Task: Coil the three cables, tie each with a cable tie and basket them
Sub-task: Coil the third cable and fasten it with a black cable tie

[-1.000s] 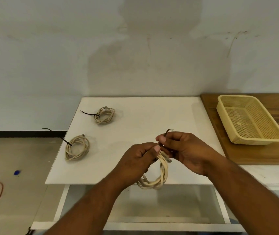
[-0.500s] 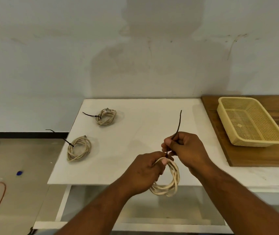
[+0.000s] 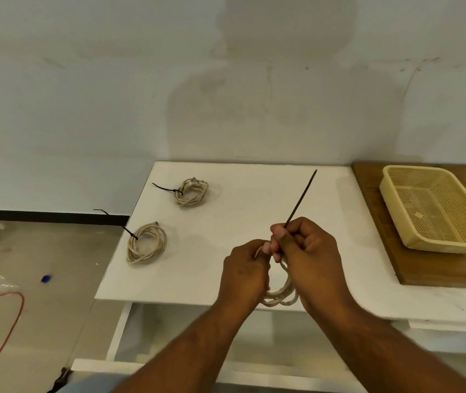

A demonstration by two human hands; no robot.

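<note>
The hands are together at the front edge of the table point(image 3: 254, 199), knuckle to knuckle. The left hand point(image 3: 244, 275) is curled round the top of the coil point(image 3: 280, 296), bunching its loops, while the right hand point(image 3: 311, 256) pinches the tie point(image 3: 301, 198) between thumb and fingers, low on its tail, which stands out stiff and straight toward one o'clock. The tie's head and its loop round the cable are hidden between the fingers, so I cannot tell how tight it sits. The coil hangs below the hands at six o'clock, over the table's front edge; whether it touches the top I cannot tell. It looks light and limp: a thin pale cable whose loops would likely spring apart if the left hand slackened before the tie bites. The place to hold is therefore at the bundled crossing beside the tie, not on the loose lower arc. The tie is thin, smooth plastic and probably slippery, and a grip close to its head should give a straighter pull than one out at the tip. Once cinched, the coil should lift easily by any strand or by the tail. At nine o'clock from the hands lies the near coil point(image 3: 146, 242) and at ten o'clock the far coil point(image 3: 192, 192), each already tied off and well apart on the table. At two o'clock the basket point(image 3: 450, 246) sits on a board point(image 3: 438, 273) with no cable in it, so I judge that all three bundles have yet to go there.
</note>
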